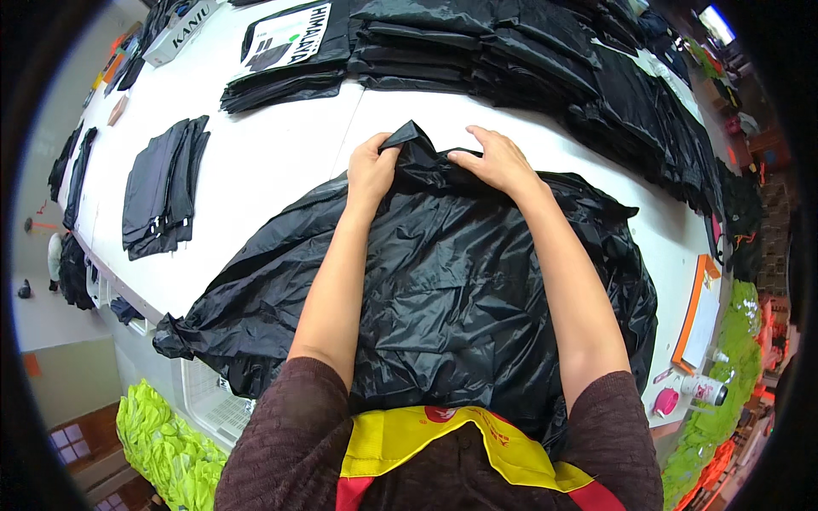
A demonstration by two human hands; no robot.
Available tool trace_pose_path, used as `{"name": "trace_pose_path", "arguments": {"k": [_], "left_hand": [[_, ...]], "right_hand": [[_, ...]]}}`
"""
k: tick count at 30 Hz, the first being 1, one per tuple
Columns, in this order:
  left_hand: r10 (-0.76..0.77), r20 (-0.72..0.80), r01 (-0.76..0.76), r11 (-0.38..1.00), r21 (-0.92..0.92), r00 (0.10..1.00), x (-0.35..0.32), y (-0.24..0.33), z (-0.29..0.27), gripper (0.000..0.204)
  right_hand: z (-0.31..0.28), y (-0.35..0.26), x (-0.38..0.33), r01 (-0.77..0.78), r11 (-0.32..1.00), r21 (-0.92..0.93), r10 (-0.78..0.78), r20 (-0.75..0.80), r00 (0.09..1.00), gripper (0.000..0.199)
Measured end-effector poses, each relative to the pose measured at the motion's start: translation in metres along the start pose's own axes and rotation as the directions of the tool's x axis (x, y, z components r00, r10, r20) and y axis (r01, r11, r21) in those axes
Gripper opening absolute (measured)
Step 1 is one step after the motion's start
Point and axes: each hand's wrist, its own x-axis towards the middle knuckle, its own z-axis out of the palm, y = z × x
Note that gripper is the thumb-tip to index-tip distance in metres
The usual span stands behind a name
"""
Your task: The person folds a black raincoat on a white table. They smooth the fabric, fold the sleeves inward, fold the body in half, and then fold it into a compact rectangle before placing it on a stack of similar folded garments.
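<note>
A large, shiny black garment of thin fabric (443,289) lies spread and wrinkled over the table in front of me. My left hand (373,173) is closed on its far edge, thumb against a folded black peak of cloth that stands up between my hands. Just right of that peak, my right hand (503,162) has its thumb and fingers apart, the thumb at the cloth's edge. The garment's exact kind cannot be made out. Its left end is bunched near the table's left edge, and its near side hangs toward my body.
Folded black garments (417,60) lie in thick stacks along the far side of the white table (290,153). A smaller dark pile (166,187) is at left. An orange-edged board (697,311), a bottle (705,390) and a white basket (209,396) are nearby. Bright green cloth (166,439) sits below left.
</note>
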Motion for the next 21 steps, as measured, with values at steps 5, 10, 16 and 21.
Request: {"name": "trace_pose_path", "arguments": {"k": [5,10,16,21], "left_hand": [[0.009,-0.077,-0.041,0.9,-0.434,0.997,-0.006,-0.015,0.002,0.016],[0.013,-0.133,-0.095,0.769,-0.632,0.991,-0.027,-0.012,-0.001,0.016],[-0.166,-0.224,-0.071,0.631,-0.773,0.96,-0.013,-0.005,-0.017,0.015],[-0.117,-0.417,0.161,0.984,0.071,0.901,0.008,-0.038,-0.044,0.024]], "right_hand": [[0.011,0.007,0.023,-0.056,0.974,0.218,-0.025,0.352,0.936,0.049],[0.02,-0.005,0.019,-0.061,0.994,-0.094,0.083,0.256,0.963,0.041],[0.024,-0.026,0.026,-0.043,0.995,-0.089,0.066,0.273,0.96,0.041],[0.005,0.019,-0.001,0.31,0.942,-0.13,-0.302,0.075,0.95,0.056]]}}
